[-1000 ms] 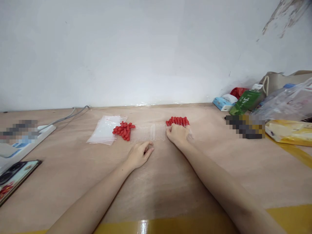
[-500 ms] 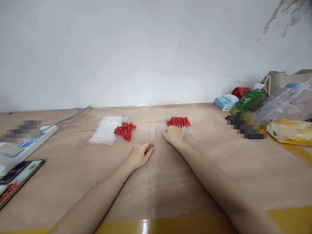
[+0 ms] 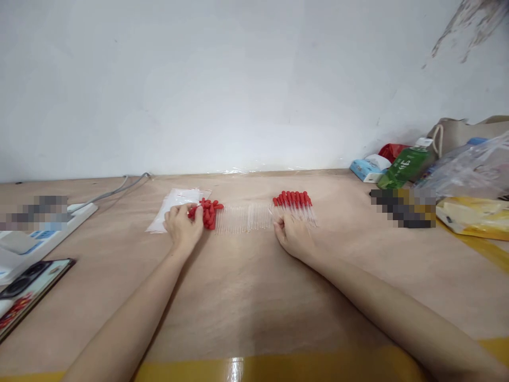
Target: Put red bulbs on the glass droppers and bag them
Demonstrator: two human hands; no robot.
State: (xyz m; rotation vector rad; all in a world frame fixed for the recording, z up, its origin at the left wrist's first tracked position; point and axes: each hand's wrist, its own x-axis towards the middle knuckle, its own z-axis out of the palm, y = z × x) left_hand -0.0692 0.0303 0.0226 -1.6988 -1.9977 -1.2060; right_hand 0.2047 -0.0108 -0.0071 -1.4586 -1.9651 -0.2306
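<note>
My left hand (image 3: 183, 227) reaches over the left edge of a pile of red rubber bulbs (image 3: 208, 211), thumb and forefinger closed about a bulb there. Beside the pile lies a row of thin clear dropper tubes (image 3: 238, 218), set side by side. My right hand (image 3: 295, 234) is at the right end of that row, its fingers curled, with what looks like a clear tube at the fingertips. Just past it lie several droppers with red bulbs (image 3: 295, 199) fitted on their tubes, their lower ends partly covered by this hand.
Flat clear plastic bags (image 3: 162, 215) lie under and behind my left hand. A power strip (image 3: 75, 220) and a phone (image 3: 35, 292) are at left. At right stand a tissue pack (image 3: 366, 170), a green bottle (image 3: 403, 167) and a yellow packet (image 3: 473, 215). A wall closes off the back.
My left hand has moved left from below the tubes to the pile of bulbs and closed there. My right hand has drawn slightly right and nearer to me.
</note>
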